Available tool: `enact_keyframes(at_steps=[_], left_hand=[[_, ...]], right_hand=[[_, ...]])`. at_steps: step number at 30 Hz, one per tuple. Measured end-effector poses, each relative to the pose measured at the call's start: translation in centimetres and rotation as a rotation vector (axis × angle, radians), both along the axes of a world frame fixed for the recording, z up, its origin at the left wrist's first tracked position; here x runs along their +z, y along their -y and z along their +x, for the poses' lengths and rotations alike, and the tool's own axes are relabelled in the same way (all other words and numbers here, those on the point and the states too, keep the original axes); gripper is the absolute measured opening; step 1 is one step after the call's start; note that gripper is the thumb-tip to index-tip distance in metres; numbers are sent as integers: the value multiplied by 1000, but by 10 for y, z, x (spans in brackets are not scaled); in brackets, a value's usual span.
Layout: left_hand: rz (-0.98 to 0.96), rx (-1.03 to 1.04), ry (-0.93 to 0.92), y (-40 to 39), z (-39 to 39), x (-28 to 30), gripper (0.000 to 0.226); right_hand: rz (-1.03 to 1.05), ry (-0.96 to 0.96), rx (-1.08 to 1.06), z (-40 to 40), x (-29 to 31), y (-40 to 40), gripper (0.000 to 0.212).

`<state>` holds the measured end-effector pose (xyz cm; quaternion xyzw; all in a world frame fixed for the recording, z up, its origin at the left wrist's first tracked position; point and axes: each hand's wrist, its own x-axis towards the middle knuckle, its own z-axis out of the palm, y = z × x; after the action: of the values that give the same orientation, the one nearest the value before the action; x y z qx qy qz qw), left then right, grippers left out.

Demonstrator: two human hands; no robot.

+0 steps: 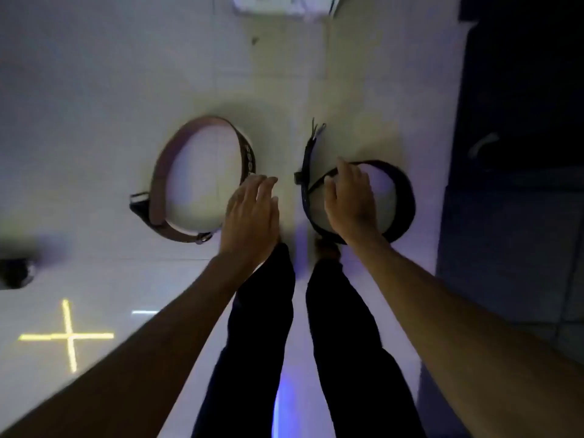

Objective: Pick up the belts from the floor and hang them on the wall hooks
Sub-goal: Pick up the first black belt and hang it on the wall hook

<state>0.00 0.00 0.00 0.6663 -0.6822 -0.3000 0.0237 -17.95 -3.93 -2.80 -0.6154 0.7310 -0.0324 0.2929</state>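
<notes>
Two belts lie coiled on the floor (94,90) — pickup is the step in hand, with hanging to follow. The right hand (349,197) curls its fingers onto the black belt (406,197), grip not clearly closed; the left hand (251,213), flat and released, hovers just beside the brown belt (164,172). Next: clench each strap and lift.

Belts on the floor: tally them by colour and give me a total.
Brown belt, coiled in a loop beside the left hand: 1
Black belt, coiled, under the right hand: 1
Total: 2
</notes>
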Motion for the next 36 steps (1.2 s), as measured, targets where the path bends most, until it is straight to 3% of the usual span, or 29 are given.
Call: enact_keyframes(at_steps=[5,8,11,15,19,21,26,32,36], left_hand=[[81,71,-16,8,-9,-162,40],[98,91,-21,25,-13,-224,40],[121,95,-35,41,-11,-253,41],[193,119,-107,56,-5,-233,43],[328,221,-230,66,-8,-159,47],[413,325,-326,71,-13,-114,47],[597,522,-703,84,-30,17,45],[469,475,-933,80,-56,187,24],[443,453,-987,77,-70,273,21]], right_hand=[[81,40,-99,13,-171,41,48],[113,108,-243,28,-240,73,59],[151,154,-416,35,-282,91,51],[214,178,-509,24,-275,92,42],[283,399,-464,6,-181,58,34],[255,420,-363,-2,-114,40,36],[214,523,-277,-24,44,15,50],[169,672,-371,-59,212,7,28],[108,760,-295,-75,307,9,11]])
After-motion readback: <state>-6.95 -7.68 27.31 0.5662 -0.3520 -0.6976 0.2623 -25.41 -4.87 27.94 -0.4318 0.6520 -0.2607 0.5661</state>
